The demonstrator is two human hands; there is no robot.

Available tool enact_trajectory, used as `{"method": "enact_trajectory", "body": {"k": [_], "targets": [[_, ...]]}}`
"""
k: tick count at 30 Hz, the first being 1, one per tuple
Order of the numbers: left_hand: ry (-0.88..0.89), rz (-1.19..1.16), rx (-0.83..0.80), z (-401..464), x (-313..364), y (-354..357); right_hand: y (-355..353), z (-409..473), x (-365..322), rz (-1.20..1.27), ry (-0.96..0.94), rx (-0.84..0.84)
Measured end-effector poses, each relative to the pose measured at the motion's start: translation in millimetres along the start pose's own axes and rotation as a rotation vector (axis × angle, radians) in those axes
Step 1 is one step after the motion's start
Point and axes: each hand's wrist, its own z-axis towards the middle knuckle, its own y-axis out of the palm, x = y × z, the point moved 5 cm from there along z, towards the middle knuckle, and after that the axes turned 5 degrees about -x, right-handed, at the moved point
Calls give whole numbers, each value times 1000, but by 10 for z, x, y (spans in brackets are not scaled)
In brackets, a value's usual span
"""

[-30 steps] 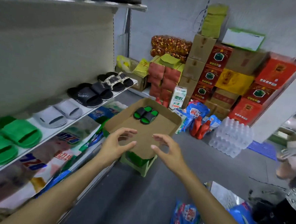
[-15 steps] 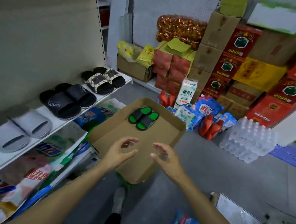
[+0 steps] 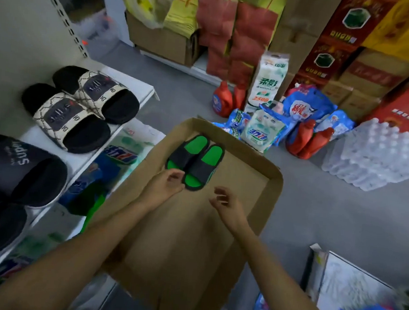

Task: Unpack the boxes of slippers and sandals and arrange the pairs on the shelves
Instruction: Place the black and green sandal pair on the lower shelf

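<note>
A pair of black slippers with green insoles lies side by side in a shallow open cardboard box. My left hand reaches the near end of the pair, fingers curled at its heel edge; whether it grips is unclear. To the right, my right hand hovers over the box floor with fingers apart, holding nothing. On the white shelf at left stand a cream-patterned black pair and a dark "Super" pair.
Detergent bags, red bottles, a tissue pack and a wrapped case of water bottles crowd the grey floor beyond the box. Stacked cartons line the back wall. Packaged goods fill the lower shelf.
I have leaned in and down toward the box. Both hands moved forward; my left hand now touches the green slippers' near end. The slippers lie where they were.
</note>
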Motion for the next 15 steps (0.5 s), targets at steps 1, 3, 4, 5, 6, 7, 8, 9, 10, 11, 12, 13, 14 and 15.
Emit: {"method": "enact_trajectory", "body": {"k": [1,3,4,5,6,7,8,9,10,11,12,13,14,15], "targets": [[-31,4,-11,227,-121,-19,28,220,58,28,38,7],[-92,7,-1,641,-410,-54,98,615,153,74,101,5],[-114,7,17,812,-560,-71,143,783,190,93,121,-7],[-138,5,40,967,-710,-90,180,932,220,113,137,-17],[-161,-8,61,1113,-873,-99,214,1069,256,133,150,-17],[-186,-24,72,1228,-993,-96,237,1193,293,160,162,1],[-212,-50,82,1333,-1113,-76,254,1288,327,191,185,15],[-225,-75,96,1400,-1156,-49,268,1347,342,229,208,23],[-228,-104,112,1447,-1166,-11,286,1402,371,261,229,28],[-235,-122,125,1471,-1140,33,298,1438,386,300,243,31],[-247,-135,141,1496,-1144,78,313,1470,421,328,257,34],[-265,-145,165,1500,-1122,111,331,1481,443,349,261,40],[-284,-171,202,1511,-1109,127,348,1493,473,354,264,43],[-311,-213,232,1532,-1118,136,362,1492,478,379,258,53]]}}
